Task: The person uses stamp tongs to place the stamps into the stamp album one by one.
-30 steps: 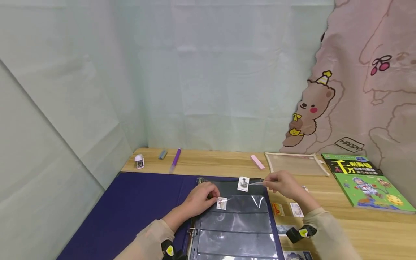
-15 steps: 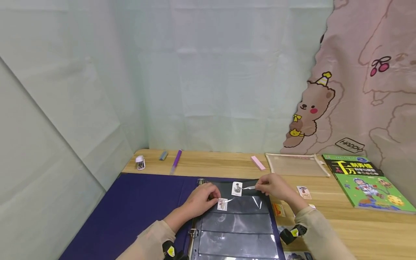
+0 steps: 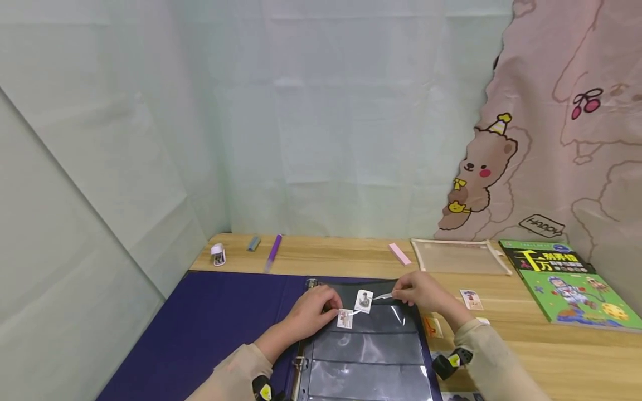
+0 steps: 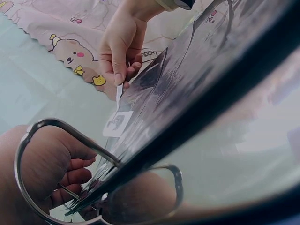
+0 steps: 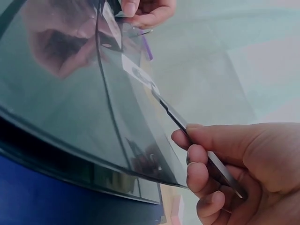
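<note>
Gripping the slim metal tweezers (image 5: 173,115) in my right hand (image 3: 415,288), thumb and fingers curled about the shank, its rear end lying in against my palm. Tweezer tips meet the right edge of the portrait stamp (image 3: 363,301), a white-bordered piece with a grey figure. Position of that stamp: over the upper part of the dark pocket page (image 3: 366,348), near the top edge of the first clear strip, tilted slightly. Second stamp (image 3: 344,318): just below and left of it, at the left part of the same strip.

My left hand (image 3: 315,309): fingers bent, thumb and fingertips at the second stamp's upper left; I cannot tell whether they pinch the film or only rest there. Metal ring (image 4: 51,123) curves in front of this hand in the left wrist view.

Surroundings: navy cover (image 3: 220,317) spread to the left; loose figure stamp (image 3: 471,299) and orange stamp (image 3: 432,327) right of the page; pink bar (image 3: 399,254) and mesh pouch (image 3: 461,258) beyond it; green book (image 3: 572,284) far right.
</note>
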The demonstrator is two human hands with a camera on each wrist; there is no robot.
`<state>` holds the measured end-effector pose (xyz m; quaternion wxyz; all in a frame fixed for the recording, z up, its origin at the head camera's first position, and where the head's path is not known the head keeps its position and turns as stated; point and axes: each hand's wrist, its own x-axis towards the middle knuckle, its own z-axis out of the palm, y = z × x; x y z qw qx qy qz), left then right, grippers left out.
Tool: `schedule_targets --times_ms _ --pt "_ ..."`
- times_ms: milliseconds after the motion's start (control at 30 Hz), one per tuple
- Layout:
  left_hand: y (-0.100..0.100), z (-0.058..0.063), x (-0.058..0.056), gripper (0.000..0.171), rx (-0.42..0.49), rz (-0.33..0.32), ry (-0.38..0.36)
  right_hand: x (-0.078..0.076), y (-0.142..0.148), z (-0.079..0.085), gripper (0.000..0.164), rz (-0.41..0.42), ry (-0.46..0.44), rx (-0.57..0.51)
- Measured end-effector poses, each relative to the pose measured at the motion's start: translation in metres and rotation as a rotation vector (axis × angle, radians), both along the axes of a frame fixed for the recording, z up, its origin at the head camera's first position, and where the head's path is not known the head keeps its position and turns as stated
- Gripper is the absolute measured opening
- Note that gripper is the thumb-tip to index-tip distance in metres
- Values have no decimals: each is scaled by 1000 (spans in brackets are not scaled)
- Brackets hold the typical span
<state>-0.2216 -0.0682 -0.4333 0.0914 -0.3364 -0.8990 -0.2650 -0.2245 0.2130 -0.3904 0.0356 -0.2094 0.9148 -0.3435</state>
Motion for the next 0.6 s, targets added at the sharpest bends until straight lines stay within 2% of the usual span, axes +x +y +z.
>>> schedule_targets --times_ms 367,600 --pt "1 -1 0 7 -7 4 -2 -6 4 10 11 42 -14 75" --pt "0 -1 -1 8 -9 6 2 -9 3 11 9 81 -49 81"
